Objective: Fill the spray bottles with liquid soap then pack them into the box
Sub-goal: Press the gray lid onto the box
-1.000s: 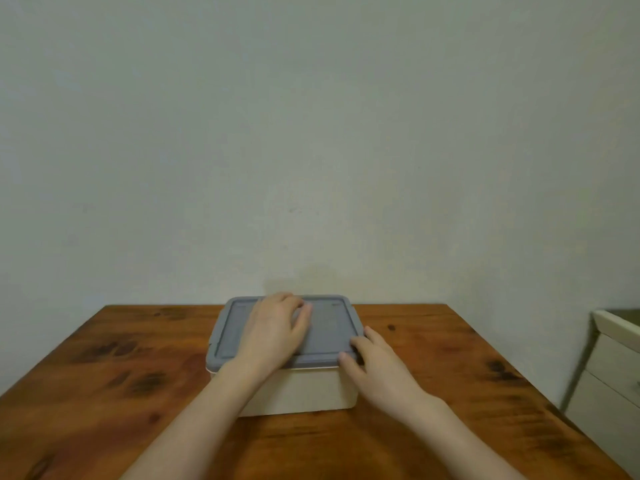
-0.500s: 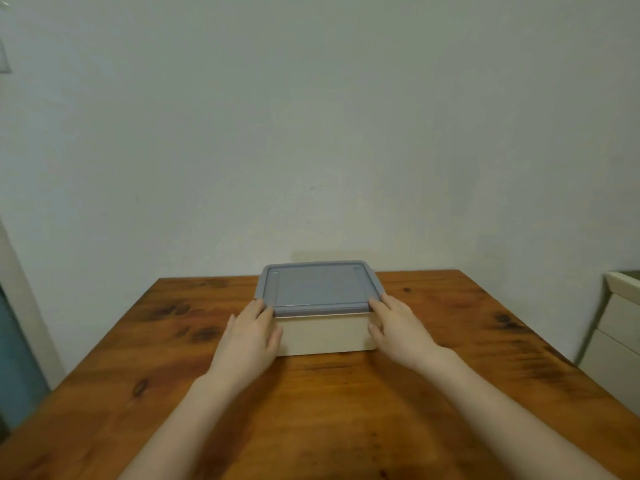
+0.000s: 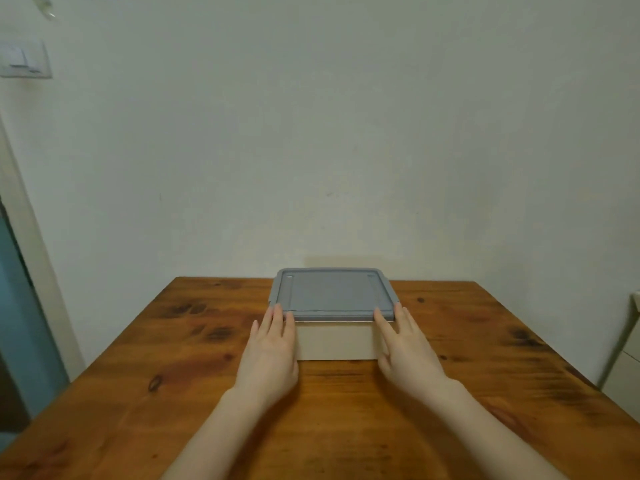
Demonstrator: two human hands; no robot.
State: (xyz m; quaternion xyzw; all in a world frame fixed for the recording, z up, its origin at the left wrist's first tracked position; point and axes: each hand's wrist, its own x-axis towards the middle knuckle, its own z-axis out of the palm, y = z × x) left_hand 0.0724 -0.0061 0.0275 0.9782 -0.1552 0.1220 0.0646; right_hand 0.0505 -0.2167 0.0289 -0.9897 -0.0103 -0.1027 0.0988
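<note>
My left hand (image 3: 268, 355) has left the top of the grey lid (image 3: 330, 292). It and my right hand (image 3: 405, 351) now flank the cream box (image 3: 334, 342), which stands on the wooden surface (image 3: 173, 358). With the lid on and no spray bottles showing, I judge the packing done. My fingers (image 3: 277, 317) are straight and close together, tips touching the lid's near corners, gripping nothing.

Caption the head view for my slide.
Left hand and right hand rest straight-fingered against the near corners of a grey-lidded box on a wooden table.
</note>
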